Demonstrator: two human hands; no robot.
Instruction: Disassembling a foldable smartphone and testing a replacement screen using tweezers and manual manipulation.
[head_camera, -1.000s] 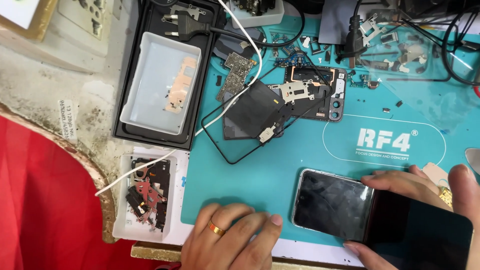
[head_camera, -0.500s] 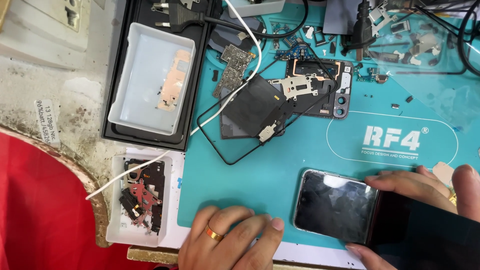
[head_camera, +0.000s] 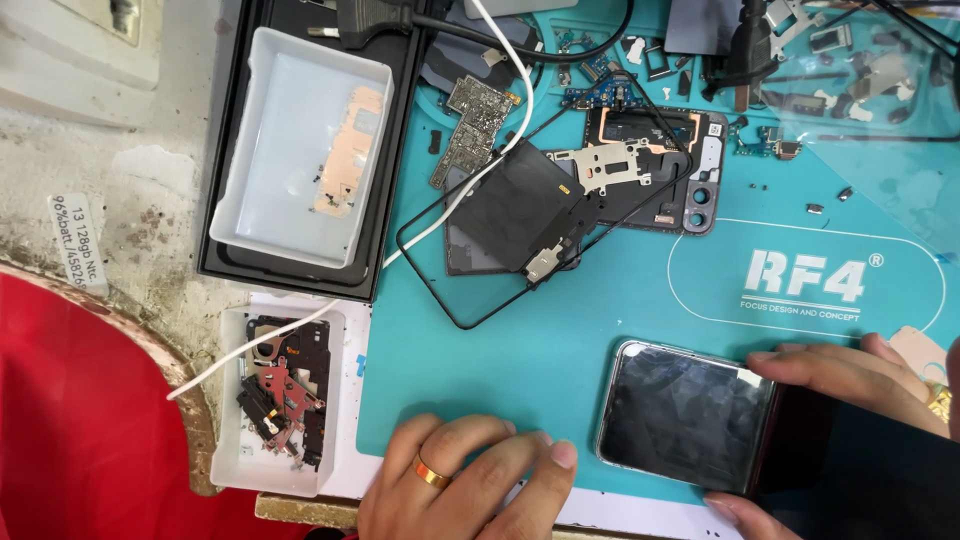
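We have our left hand (head_camera: 470, 480) lying flat and open on the teal repair mat (head_camera: 520, 360) at the near edge of the worktop, fingers spread a little and pointing right, a gold ring (head_camera: 431, 470) on one finger; it holds nothing. Our right hand (head_camera: 860, 385) is at the near right corner, gripping a phone (head_camera: 690, 415) by its right end: the fingers lie across the top edge and the thumb (head_camera: 745, 512) presses at the bottom edge. The phone lies flat on the mat, dark glass facing up, its left end just beside our left fingertips but not touching them. A dark sleeve or cloth covers the phone's right part, so we cannot tell how far it runs.

Farther back, near the middle of the mat, sits an opened phone body (head_camera: 650, 170) with metal shields showing, and a thin black frame (head_camera: 440, 270) leans over a dark back panel (head_camera: 515, 215). A white cable (head_camera: 330, 315) runs from the far edge across these parts to the left near side. At the far left of the mat a black box holds a white tray (head_camera: 290, 150) with a copper-coloured piece in it. Below it, at the near left, a small white tray (head_camera: 230, 460) holds black and red loose parts. Small screws and brackets are scattered along the far right edge.
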